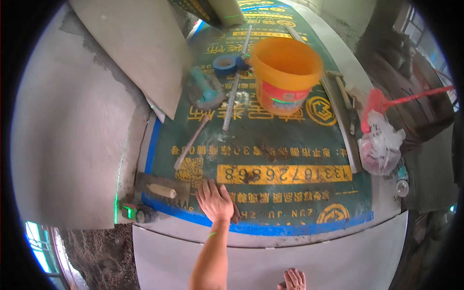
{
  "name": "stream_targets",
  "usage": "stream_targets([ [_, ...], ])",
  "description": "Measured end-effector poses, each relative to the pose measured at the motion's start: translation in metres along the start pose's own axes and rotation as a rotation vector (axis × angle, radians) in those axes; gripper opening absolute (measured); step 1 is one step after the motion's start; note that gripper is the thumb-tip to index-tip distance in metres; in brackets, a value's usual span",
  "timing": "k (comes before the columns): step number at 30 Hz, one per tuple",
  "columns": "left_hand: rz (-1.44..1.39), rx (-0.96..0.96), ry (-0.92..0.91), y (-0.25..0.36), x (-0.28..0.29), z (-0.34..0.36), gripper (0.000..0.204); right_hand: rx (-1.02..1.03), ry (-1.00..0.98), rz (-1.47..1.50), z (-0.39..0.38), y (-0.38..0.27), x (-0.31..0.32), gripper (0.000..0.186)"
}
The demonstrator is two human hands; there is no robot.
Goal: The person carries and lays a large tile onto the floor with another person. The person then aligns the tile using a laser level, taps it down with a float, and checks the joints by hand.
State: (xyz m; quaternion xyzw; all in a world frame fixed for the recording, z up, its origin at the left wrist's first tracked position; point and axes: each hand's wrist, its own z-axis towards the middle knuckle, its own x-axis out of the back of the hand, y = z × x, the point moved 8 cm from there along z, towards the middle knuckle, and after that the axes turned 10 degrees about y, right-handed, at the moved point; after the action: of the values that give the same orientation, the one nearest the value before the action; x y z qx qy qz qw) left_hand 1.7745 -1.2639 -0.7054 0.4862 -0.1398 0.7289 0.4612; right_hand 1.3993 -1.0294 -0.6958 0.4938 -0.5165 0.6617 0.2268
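Nearest to us, at the lower edge, we see bare toes on a pale grey tile (338,261) that lies flat. One forearm comes up from that edge across the tile; we take it for the left hand (215,200), though the view does not settle which hand it is. It lies palm down with fingers spread fairly wide and closed round nothing, resting on a dark green printed sheet (290,145) just past its blue border. We cannot see the other hand.

Just left of the hand, near touching, lies a notched trowel (162,190) with a pale handle, teeth toward the hand. Further left, past the trowel, a small device (133,211) glows green; a thin green line of light runs up the grey wall surface from it, and a green dot falls on the forearm.

Beyond the hand, up and slightly left, a long-handled tool (191,141) lies slanted. Further on come a teal-handled tool (207,89), a ribbed steel rod (234,89) and a blue tape roll (226,63). Up and to the right stands an orange bucket (285,75). Far right, a long metal straightedge (340,123) lies along the sheet's edge, with a plastic bag (382,145) and a red-handled tool (411,99) beyond it. A large tile (140,48) leans at the far left.
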Motion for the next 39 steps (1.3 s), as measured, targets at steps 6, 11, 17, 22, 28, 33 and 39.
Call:
stream_targets([
  [6, -0.040, 0.054, -0.106, -0.001, 0.001, 0.010, 0.056, -0.121, -0.062, 0.098, 0.172, -0.036, 0.049, 0.052],
  [11, -0.015, 0.046, -0.134, -0.002, -0.001, 0.012, 0.059, 0.276, 0.435, 0.033, 0.475, -0.101, 0.128, 0.061],
  [17, -0.022, 0.049, -0.191, -0.006, -0.006, 0.012, 0.063, -0.028, 0.091, -0.415, 0.630, -0.054, 0.224, 0.041],
  [22, -0.063, 0.074, -0.192, -0.008, -0.006, 0.011, 0.064, 0.134, 0.085, -0.574, 0.571, -0.015, 0.276, 0.030],
  [28, -0.041, 0.085, -0.256, -0.011, -0.009, 0.007, 0.069, 0.188, 0.263, -0.140, 0.570, -0.075, 0.281, 0.049],
  [33, -0.040, 0.060, -0.217, -0.009, -0.008, 0.008, 0.067, -0.171, 0.212, 0.501, 0.707, -0.097, 0.143, 0.073],
  [39, -0.042, 0.077, -0.203, -0.009, -0.007, 0.008, 0.066, -0.693, 0.356, 1.272, 0.841, 0.021, 0.010, 0.039],
])
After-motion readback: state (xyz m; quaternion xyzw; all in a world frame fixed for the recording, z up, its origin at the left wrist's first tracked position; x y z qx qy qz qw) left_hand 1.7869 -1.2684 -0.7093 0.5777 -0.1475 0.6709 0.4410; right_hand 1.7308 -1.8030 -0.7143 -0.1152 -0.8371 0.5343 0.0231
